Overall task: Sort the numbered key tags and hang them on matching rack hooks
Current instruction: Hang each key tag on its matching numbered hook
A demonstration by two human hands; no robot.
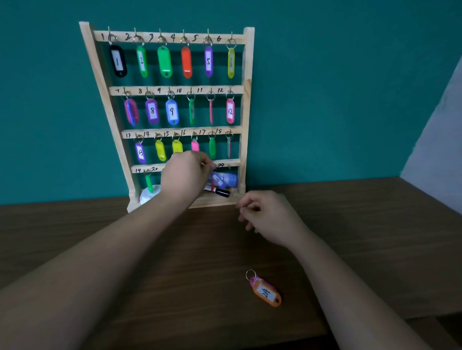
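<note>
A wooden key rack [245, 96] stands against the teal wall with numbered hooks in four rows, most bearing coloured tags. My left hand [184, 177] is up at the bottom row, fingers pinched on the ring of a blurred blue tag [224, 179] near the hook before 24. My right hand [265, 215] hovers loosely curled over the table by the rack's right foot, holding nothing visible. An orange and pink tag marked 24 [266, 292] lies on the table near the front. A green tag [149, 183] hangs under 19.
A black marker [220, 192] and a white round object [148, 195] rest on the rack's base shelf. The brown wooden table [91, 235] ends at a front edge low in view. A pale surface [446, 135] rises at the right.
</note>
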